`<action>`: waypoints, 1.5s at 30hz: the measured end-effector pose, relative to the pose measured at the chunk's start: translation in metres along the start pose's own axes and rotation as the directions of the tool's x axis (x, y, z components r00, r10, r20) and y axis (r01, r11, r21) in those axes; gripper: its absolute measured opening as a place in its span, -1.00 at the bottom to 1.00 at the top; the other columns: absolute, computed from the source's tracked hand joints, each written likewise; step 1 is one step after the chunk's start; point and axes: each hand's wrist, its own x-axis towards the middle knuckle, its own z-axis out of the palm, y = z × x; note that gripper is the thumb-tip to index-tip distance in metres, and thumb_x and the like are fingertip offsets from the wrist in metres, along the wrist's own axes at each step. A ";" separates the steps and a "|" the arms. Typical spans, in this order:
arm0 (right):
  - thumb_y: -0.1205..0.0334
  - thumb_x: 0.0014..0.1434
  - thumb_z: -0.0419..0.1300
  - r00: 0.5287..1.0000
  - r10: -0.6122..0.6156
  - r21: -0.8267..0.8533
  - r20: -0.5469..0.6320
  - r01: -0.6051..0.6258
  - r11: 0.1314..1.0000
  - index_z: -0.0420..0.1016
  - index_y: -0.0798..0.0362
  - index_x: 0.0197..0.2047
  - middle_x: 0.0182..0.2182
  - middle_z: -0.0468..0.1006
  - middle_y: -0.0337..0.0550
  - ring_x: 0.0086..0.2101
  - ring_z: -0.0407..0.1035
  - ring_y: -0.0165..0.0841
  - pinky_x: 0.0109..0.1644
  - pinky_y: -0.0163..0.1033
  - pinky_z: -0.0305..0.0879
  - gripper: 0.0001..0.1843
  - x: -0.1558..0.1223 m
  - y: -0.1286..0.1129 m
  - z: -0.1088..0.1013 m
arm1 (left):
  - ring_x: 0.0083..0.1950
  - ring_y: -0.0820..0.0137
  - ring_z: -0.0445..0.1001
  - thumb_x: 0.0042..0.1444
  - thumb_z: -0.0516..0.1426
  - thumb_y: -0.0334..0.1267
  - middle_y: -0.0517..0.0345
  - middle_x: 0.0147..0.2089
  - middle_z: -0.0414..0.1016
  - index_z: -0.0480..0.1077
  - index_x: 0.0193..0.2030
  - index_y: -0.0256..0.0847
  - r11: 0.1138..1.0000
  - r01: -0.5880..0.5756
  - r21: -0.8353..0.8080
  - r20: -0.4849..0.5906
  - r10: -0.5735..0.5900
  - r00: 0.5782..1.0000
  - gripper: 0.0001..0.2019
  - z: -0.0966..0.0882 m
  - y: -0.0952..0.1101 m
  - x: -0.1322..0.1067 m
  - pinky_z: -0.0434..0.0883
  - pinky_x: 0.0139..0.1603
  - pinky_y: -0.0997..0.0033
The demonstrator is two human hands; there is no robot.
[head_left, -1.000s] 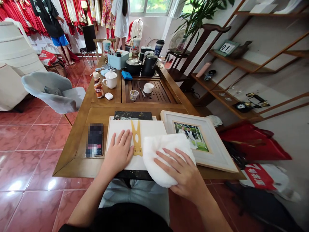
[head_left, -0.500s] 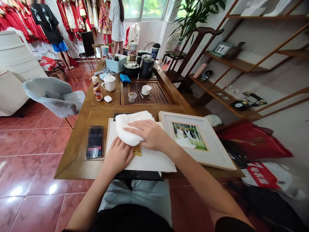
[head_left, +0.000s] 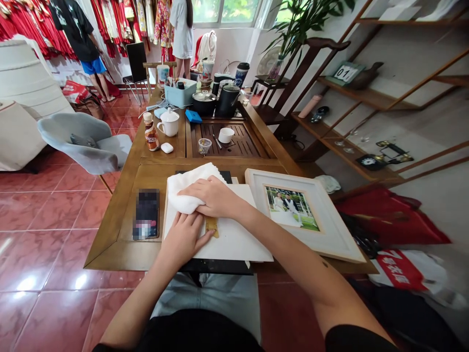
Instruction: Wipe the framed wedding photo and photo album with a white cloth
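At the wooden worktop (head_left: pixel 117 230), the right hand (head_left: pixel 214 198), fingers curled into a white cloth (head_left: pixel 185 190), has swept from the near right edge of the white board (head_left: pixel 238 239) to its far left corner, crossing above the left hand (head_left: pixel 183 237), whose open fingers pin the board flat.

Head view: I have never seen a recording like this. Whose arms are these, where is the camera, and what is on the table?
No machine here: a person wears one camera on the head, looking forward and down, so the two arms from the bottom edge are their own. The left hand lies flat on a white board on the wooden table, beside a yellow piece. The right hand holds a bunched white cloth against the board. A phone lies to the left, a framed photo to the right.
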 end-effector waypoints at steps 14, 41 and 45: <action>0.29 0.27 0.09 0.987 -0.039 0.083 -0.154 0.053 0.995 0.45 -0.04 0.23 0.16 0.56 -0.10 0.11 0.39 -0.13 0.13 0.00 0.05 -0.53 -0.044 0.027 0.007 | 0.35 -0.03 0.33 0.38 0.13 -0.04 -0.15 0.25 0.45 0.34 0.22 -0.28 0.997 -0.018 -0.071 -0.011 0.017 1.000 -0.58 -0.001 0.001 0.002 0.25 0.42 -0.14; 0.34 0.18 0.07 0.961 0.041 -0.236 -0.274 -0.108 0.966 0.43 -0.03 0.25 0.22 0.52 -0.07 0.14 0.33 -0.04 0.15 0.12 0.09 -0.44 -0.135 0.002 0.024 | 0.40 -0.02 0.31 0.41 0.07 0.00 -0.20 0.35 0.40 0.31 0.31 -0.32 1.000 0.006 -0.006 -0.069 -0.007 0.998 -0.50 0.010 0.000 -0.003 0.28 0.41 -0.12; 0.39 0.10 0.07 0.961 0.015 -0.237 -0.276 -0.084 0.968 0.44 -0.04 0.24 0.21 0.52 -0.07 0.13 0.33 -0.05 0.16 0.13 0.08 -0.38 -0.150 -0.021 0.027 | 0.40 0.04 0.32 0.46 -0.06 -0.23 -0.15 0.34 0.41 0.32 0.31 -0.31 1.000 0.010 0.002 -0.067 -0.010 0.998 -0.61 0.008 0.001 -0.003 0.29 0.40 -0.08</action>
